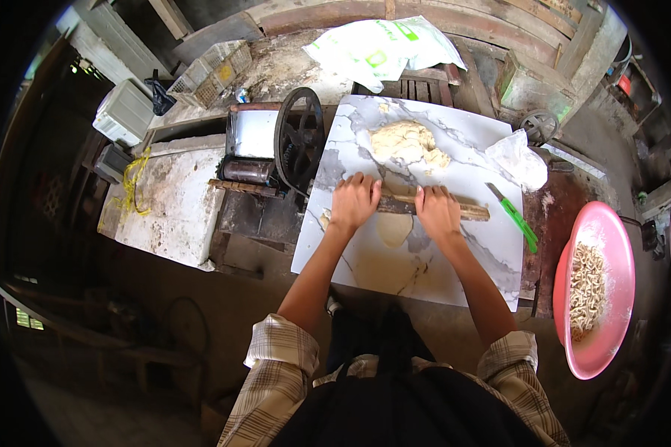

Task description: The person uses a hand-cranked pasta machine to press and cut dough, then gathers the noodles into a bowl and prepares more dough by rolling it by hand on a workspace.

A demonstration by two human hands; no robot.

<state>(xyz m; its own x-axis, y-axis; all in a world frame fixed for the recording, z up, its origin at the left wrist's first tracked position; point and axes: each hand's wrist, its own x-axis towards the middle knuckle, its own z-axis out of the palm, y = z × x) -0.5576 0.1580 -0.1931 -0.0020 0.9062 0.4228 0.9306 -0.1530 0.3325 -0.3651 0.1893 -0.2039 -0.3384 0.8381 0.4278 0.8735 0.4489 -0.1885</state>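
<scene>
My left hand [356, 200] and my right hand [438, 211] are closed over a wooden rolling pin [399, 205] lying crosswise on a white marble-patterned board [332, 257]. Under the pin, a thin flattened piece of dough [394, 229] sticks out toward me. Beyond my hands sits a large rough lump of dough [402, 141], with smaller bits beside it. A green-handled utility knife [518, 218] lies to the right of my right hand. Farther right, a crumpled white plastic bag [520, 158] rests on the board's edge.
To the right stands a pink basin [620, 287] with short cut strips and flour. On the left is a roller machine [250, 149] with a dark spoked wheel [300, 140]. A white printed sack [384, 48] and a plastic basket [211, 74] sit at the back.
</scene>
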